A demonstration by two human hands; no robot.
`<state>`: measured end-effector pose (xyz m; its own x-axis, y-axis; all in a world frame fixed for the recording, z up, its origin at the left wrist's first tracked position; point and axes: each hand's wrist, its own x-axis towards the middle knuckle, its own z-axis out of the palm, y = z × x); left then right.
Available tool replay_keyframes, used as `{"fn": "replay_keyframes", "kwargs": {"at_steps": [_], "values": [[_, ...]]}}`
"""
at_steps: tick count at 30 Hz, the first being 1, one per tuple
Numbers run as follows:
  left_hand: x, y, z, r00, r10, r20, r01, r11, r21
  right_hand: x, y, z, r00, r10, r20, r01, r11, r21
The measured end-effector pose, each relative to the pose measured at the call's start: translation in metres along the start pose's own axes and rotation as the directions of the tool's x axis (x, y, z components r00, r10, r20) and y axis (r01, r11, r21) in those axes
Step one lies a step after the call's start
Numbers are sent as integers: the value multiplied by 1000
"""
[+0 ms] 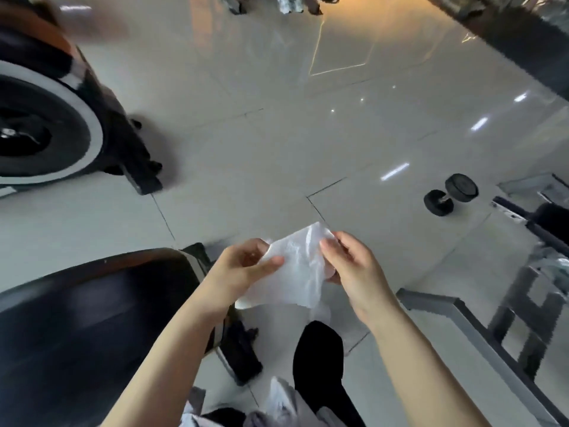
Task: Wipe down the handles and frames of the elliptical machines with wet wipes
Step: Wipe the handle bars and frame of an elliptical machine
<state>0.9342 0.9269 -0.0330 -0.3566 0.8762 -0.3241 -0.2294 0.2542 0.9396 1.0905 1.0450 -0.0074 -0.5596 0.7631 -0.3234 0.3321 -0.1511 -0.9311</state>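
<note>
The wet wipe (295, 266) is white, thin and wrinkled (a little see-through), spread between both hands above the tiled floor (277, 134). The left hand (246, 266) pinches its left edge, the right hand (348, 266) its right edge. Its long axis runs from near-left to far-right.

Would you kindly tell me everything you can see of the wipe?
The wipe is a thin white sheet, slightly translucent and crumpled, held up in the air above the tiled floor, partly unfolded. The left hand pinches its left edge and the right hand pinches its upper right edge; its lower edge hangs loose between the forearms. It touches no machine.
</note>
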Motion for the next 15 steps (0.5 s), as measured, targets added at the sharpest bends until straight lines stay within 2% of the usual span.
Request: {"fn": "replay_keyframes", "kwargs": {"at_steps": [2, 4, 6, 11, 13, 15], "values": [[36, 4, 15, 987, 12, -160, -12, 1000, -4, 48, -3, -12, 989, 62, 136, -70, 996, 61], [73, 12, 34, 931, -5, -365, 25, 998, 52, 97, -13, -28, 971, 77, 227, -81, 997, 8], [108, 24, 50, 870, -9, -493, 71, 992, 106, 143, -30, -45, 944, 51, 327, -36, 998, -54], [168, 61, 56, 774, -26, -632, 168, 972, 165, 236, -64, -61, 888, -78, 453, 198, 955, -222], [179, 72, 43, 753, -49, -657, 178, 975, 130, 269, -72, -51, 866, -116, 486, 259, 936, -237], [182, 79, 23, 759, -115, -640, 165, 986, 19, 299, -81, -32, 825, -123, 552, 305, 919, -251]]}}
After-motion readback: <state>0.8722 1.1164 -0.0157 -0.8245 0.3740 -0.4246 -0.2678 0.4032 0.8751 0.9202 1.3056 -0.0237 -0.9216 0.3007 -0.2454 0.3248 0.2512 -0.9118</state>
